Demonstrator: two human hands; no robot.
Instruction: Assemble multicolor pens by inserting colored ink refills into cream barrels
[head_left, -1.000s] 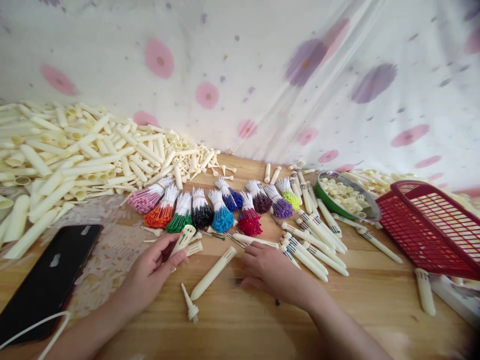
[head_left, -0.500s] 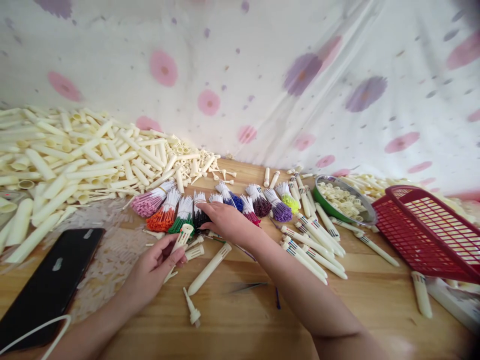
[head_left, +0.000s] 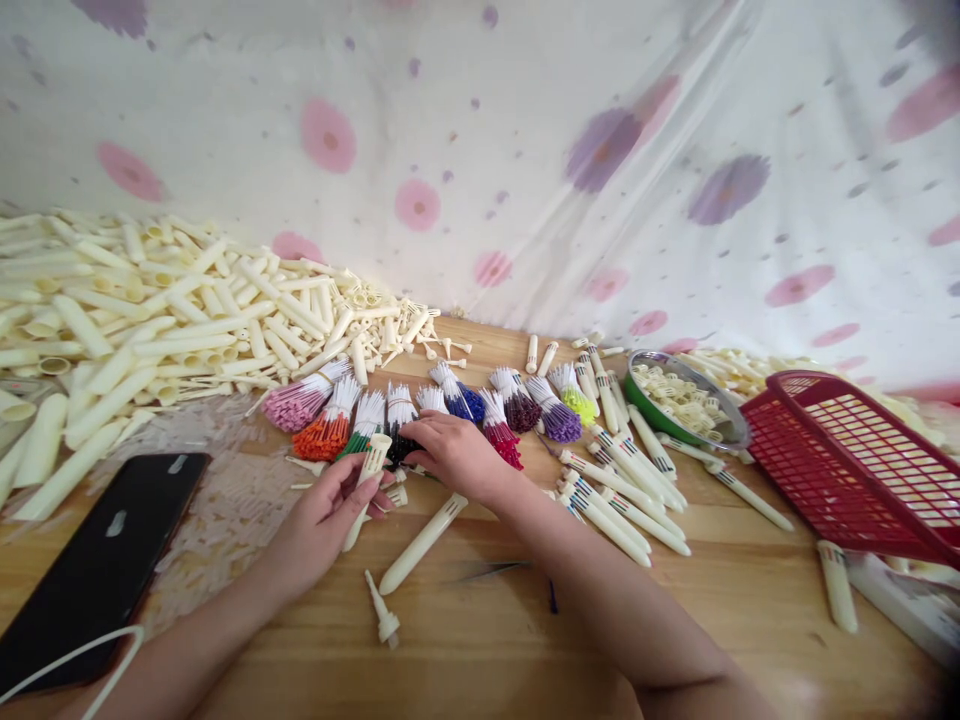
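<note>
My left hand [head_left: 337, 520] is closed around a cream multicolour pen barrel [head_left: 373, 458], held tilted with its slotted end up. My right hand [head_left: 457, 455] reaches over the bundle of black-ended refills [head_left: 400, 405], fingers bent together at its right side; what is between the fingertips is hidden. Around it stand bundles of white refills with coloured ends: green [head_left: 367, 415], orange [head_left: 326, 425], pink [head_left: 304, 395], blue [head_left: 457, 392], red [head_left: 500, 425], purple [head_left: 556, 410] and yellow [head_left: 576, 392]. Another cream barrel [head_left: 424, 543] lies between my forearms.
A big heap of cream pen parts [head_left: 150, 310] fills the left back. At the left lies a black phone [head_left: 105, 565] with a white cable. Filled pens [head_left: 611, 515], a green bowl [head_left: 649, 405] of small parts and a red basket [head_left: 795, 480] are on the right.
My right hand has drawn back slightly from the top of the black-ended refills, down and to the right. My left hand has turned the barrel more upright and raised it slightly.
</note>
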